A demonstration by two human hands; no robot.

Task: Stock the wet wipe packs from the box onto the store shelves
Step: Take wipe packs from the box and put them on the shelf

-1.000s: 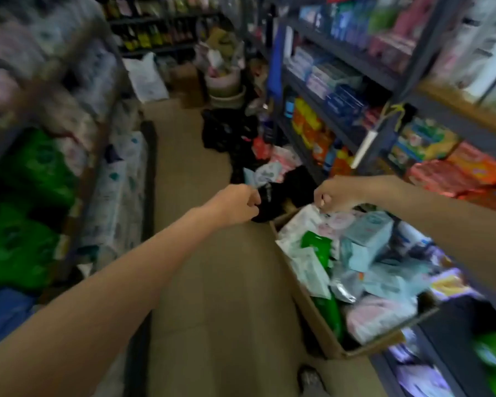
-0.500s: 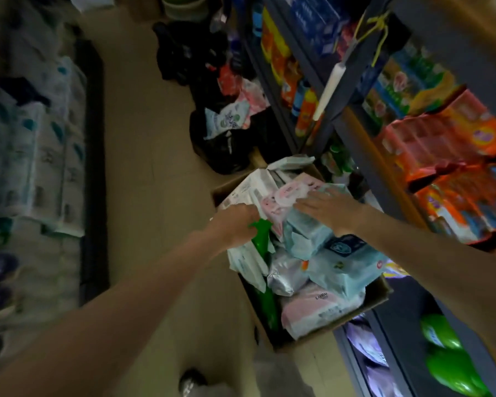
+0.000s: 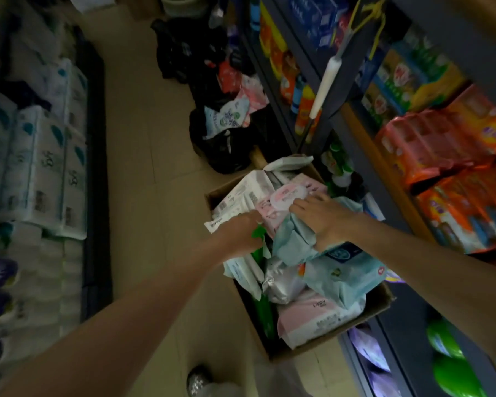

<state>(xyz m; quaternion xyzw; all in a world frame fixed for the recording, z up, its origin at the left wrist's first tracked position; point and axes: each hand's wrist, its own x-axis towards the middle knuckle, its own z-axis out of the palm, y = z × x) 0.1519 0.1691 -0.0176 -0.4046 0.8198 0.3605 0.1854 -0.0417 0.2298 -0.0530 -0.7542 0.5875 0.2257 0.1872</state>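
Note:
An open cardboard box [image 3: 380, 306] stands on the floor against the right-hand shelves, heaped with wet wipe packs. On top lies a pink wet wipe pack [image 3: 284, 197], with white packs [image 3: 241, 196] to its left and a light blue pack [image 3: 294, 243] below it. My left hand [image 3: 241, 234] reaches in from the left, its fingers curled down over the pink pack's left edge, fingertips hidden. My right hand [image 3: 322, 217] lies across the pink and light blue packs with its fingers spread fairly straight. Silver [image 3: 284, 285] and pink [image 3: 315, 316] packs lie nearer me.
Dark metal shelves [image 3: 352, 130] on the right hold orange and red packets [image 3: 441, 144]. Black bags [image 3: 226, 144] with loose packs sit on the floor beyond the box. Tissue bundles [image 3: 46, 167] line the left side. A tiled aisle [image 3: 143, 156] runs between.
A second ago both hands were in the air above the box. They have come down onto the packs, and my view has tilted down. Over the last half second they barely moved.

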